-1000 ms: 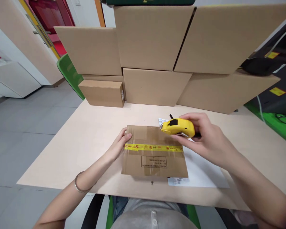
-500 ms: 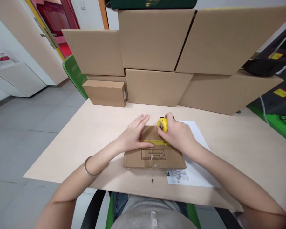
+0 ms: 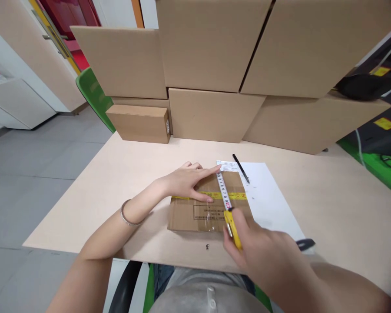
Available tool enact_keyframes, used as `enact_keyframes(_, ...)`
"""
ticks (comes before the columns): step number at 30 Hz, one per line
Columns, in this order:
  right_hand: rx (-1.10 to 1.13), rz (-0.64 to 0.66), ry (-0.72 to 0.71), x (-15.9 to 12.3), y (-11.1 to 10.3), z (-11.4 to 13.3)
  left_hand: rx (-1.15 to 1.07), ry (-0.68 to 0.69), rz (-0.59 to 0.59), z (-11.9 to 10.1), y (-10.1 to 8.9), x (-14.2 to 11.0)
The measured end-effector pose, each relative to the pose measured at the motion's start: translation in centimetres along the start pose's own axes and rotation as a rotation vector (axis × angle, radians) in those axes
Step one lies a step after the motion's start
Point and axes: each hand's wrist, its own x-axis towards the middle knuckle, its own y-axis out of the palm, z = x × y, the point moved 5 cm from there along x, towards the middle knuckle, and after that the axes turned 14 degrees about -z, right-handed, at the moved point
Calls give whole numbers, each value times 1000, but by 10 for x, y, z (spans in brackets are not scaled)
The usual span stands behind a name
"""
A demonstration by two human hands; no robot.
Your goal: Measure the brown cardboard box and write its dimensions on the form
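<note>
A flat cardboard box (image 3: 182, 218) with yellow printed tape across its top lies on the table before me. My left hand (image 3: 185, 182) rests on the box, fingers and thumb spread. Its index fingertip touches the far end of the white measuring blade (image 3: 223, 188) at the box's far edge. My right hand (image 3: 263, 248) grips the yellow tape measure (image 3: 232, 229) near the box's front edge. The blade runs out from the case across the box top, slightly slanted. Some fingers of my right hand are hidden behind its back.
White paper (image 3: 270, 200) lies partly under the box, with a black pen (image 3: 240, 168) on it. A dark-tipped object (image 3: 305, 244) shows beside my right wrist. Large cardboard boxes (image 3: 215, 115) stand stacked along the table's back, with a smaller box (image 3: 138, 124) at left.
My right hand has drawn the tape measure towards me, pulling blade out over the box. My left index finger has moved right onto the blade's end. The pen has come into view.
</note>
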Motion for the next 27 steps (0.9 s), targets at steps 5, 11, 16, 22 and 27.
enact_keyframes(5, 91, 70, -132, -33, -18, 13, -22, 24, -26, 4, 4, 0)
enact_keyframes(11, 66, 37, 23, -37, -11, 21, -28, 15, -35, 8, 7, 1)
enact_keyframes(16, 135, 77, 130, -16, -18, -6, -2, 33, -32, 3, 3, 0)
enact_keyframes(22, 235, 433, 294, 52, 23, -51, -47, 33, -88, 8, 5, -1)
enact_keyframes(27, 479, 399, 492, 81, 82, -88, -50, -3, -212, 11, 4, -4)
